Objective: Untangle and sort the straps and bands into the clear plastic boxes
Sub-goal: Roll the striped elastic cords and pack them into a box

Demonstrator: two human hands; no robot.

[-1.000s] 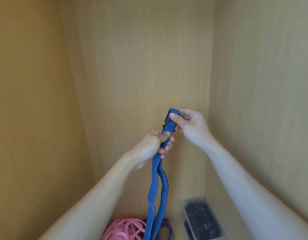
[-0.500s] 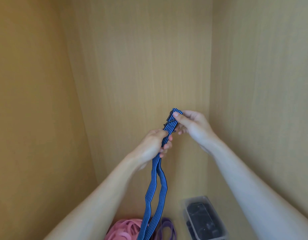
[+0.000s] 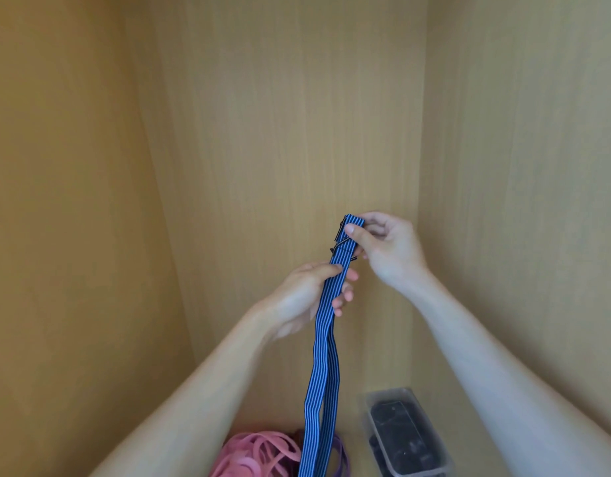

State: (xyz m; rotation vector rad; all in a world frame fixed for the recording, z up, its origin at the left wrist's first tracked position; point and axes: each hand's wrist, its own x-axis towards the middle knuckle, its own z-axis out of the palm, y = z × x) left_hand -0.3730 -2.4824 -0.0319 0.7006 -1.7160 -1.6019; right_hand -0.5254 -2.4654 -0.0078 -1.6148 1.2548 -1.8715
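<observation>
Strap-sorting in a cupboard: left hand [image 3: 302, 297] wraps its grip round the blue striped strap [image 3: 324, 342] below its buckle [image 3: 341, 243], right hand [image 3: 388, 247] pinches the top. The tail, dangling at six o'clock over pink bands [image 3: 255, 452], may snag and drag them up.

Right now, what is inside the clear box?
The box holds dark items, probably black straps; what exactly they are cannot be told. Its near end runs out of frame.
</observation>
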